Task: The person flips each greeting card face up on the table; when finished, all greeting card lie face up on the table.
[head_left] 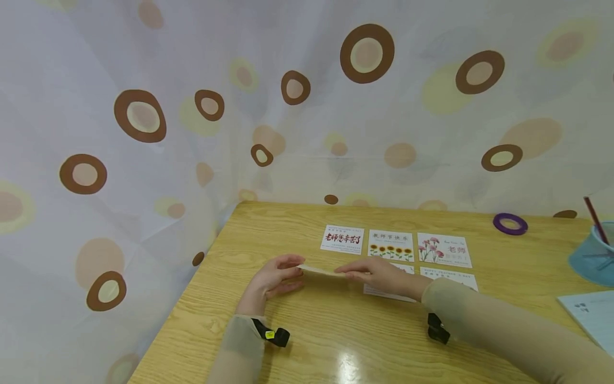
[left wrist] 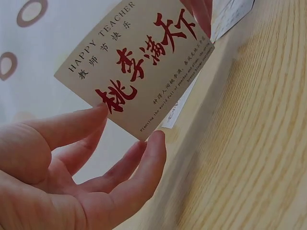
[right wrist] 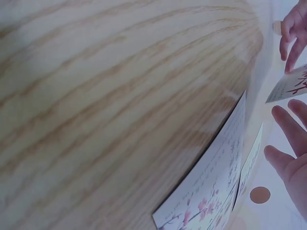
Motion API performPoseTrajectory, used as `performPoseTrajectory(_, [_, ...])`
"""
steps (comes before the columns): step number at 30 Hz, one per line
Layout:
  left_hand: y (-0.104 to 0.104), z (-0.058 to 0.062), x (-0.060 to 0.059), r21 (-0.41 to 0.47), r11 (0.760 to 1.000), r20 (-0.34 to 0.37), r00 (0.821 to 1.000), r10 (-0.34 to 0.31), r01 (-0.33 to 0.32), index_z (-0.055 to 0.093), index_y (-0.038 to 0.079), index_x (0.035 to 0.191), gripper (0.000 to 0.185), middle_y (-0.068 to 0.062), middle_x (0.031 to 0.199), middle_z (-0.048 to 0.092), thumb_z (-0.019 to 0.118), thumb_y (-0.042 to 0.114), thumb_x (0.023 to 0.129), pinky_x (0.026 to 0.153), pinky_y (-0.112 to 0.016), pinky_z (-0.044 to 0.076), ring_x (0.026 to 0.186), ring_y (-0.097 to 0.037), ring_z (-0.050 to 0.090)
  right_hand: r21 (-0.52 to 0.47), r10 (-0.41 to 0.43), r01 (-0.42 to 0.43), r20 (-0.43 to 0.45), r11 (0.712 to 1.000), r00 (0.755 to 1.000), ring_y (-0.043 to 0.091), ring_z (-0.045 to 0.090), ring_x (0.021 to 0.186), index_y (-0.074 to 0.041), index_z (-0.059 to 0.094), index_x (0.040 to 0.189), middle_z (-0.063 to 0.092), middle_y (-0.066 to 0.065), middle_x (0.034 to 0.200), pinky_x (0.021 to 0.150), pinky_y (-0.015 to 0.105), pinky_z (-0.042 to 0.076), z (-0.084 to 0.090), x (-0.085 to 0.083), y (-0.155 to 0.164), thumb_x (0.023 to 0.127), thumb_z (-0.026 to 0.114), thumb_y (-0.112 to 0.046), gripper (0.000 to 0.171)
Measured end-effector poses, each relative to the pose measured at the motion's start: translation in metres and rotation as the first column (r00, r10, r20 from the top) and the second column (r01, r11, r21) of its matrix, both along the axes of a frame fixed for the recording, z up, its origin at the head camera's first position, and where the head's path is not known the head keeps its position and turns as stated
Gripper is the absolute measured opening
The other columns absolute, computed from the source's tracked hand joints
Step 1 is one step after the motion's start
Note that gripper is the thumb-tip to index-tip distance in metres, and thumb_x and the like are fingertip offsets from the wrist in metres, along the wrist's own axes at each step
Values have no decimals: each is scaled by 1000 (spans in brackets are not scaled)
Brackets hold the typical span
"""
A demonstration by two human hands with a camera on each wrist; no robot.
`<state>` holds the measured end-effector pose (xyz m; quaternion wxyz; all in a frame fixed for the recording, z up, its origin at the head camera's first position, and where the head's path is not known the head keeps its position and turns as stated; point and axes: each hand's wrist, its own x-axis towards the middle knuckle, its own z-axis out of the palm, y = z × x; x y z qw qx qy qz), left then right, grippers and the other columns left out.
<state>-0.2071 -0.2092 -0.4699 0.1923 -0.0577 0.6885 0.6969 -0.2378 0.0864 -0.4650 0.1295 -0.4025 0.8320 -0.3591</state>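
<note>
Between both hands, above the table, is a greeting card (left wrist: 139, 67) with red Chinese writing and "HAPPY TEACHER", seen nearly edge-on in the head view. My left hand (head_left: 275, 277) pinches its left end with thumb and fingers. At the opposite end, the fingers of my right hand (head_left: 381, 273) grip the edge. Farther back lie a red-lettered card (head_left: 342, 239), a sunflower card (head_left: 390, 245) and a carnation card (head_left: 444, 250) in a row. In front of them, a card with pink blossoms (right wrist: 206, 191) and another card (head_left: 451, 275) are partly covered by the right hand and sleeve.
On the right of the wooden table (head_left: 307, 341) lies a purple ring (head_left: 510, 224). Beyond it are a light-blue container (head_left: 592, 261) with a dark red stick (head_left: 596, 220) and a sheet of lined paper (head_left: 590, 314). A spotted cloth (head_left: 307, 128) hangs behind and along the left.
</note>
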Motion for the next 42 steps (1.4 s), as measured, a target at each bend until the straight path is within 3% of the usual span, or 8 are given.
performPoseTrajectory(5, [2,0,0,7,1000,2,1000,10,-10,63,4,115,17,-15,122,56,57,7,100,98,-45,54,111,-26,60,-48,-50,51,22,998,999,18,69,106,-17,65,132,69,6,126,82,29,56,3,0,3,103,54,-29,34])
performPoseTrajectory(9, [4,0,-1,-1,1000,3,1000,15,-15,63,4,116,17,-20,129,55,55,6,101,98,-46,54,114,-28,60,-96,-91,94,40,991,995,14,64,74,-16,66,130,72,6,121,62,24,50,5,0,3,101,57,-28,33])
performPoseTrajectory(11, [5,0,-2,-2,1000,3,1000,18,-18,62,3,118,19,-20,130,55,55,6,101,98,-46,53,114,-28,60,-114,-107,112,52,987,993,12,63,71,-15,66,130,73,7,118,60,24,49,7,0,3,101,57,-26,33])
performPoseTrajectory(13, [5,-1,-2,-2,1000,3,1000,19,-19,62,2,120,21,-20,130,56,55,6,101,98,-47,53,113,-28,60,-125,-120,128,66,984,991,11,66,74,-14,66,130,72,7,118,66,26,54,9,1,4,102,56,-24,32])
performPoseTrajectory(16, [6,-1,-3,4,1000,1,1000,18,-18,62,3,119,20,-18,128,58,55,6,100,98,-47,53,111,-27,60,-151,-126,141,102,978,987,18,72,98,-11,65,130,71,11,120,84,36,58,11,2,5,102,55,-21,32])
performPoseTrajectory(19, [7,-2,-4,12,1000,-1,1000,19,-19,62,4,118,19,-16,124,60,56,6,100,98,-47,54,110,-26,60,-169,-134,156,134,973,982,25,72,100,-10,66,129,70,13,121,90,45,57,12,2,5,103,54,-21,31])
performPoseTrajectory(30, [16,-1,-6,13,1000,-1,1000,19,-19,61,5,113,15,-5,106,59,59,5,98,93,-41,56,100,-18,60,-215,-198,236,181,948,963,21,74,89,-9,69,117,73,13,108,88,47,58,14,2,8,102,56,-18,22])
performPoseTrajectory(42, [26,-2,-9,0,999,33,998,49,-49,60,0,121,24,-12,115,63,59,6,98,92,-42,57,98,-20,64,-225,-273,300,143,927,951,27,73,86,-10,71,108,74,5,91,84,48,58,12,-5,11,100,58,-16,16])
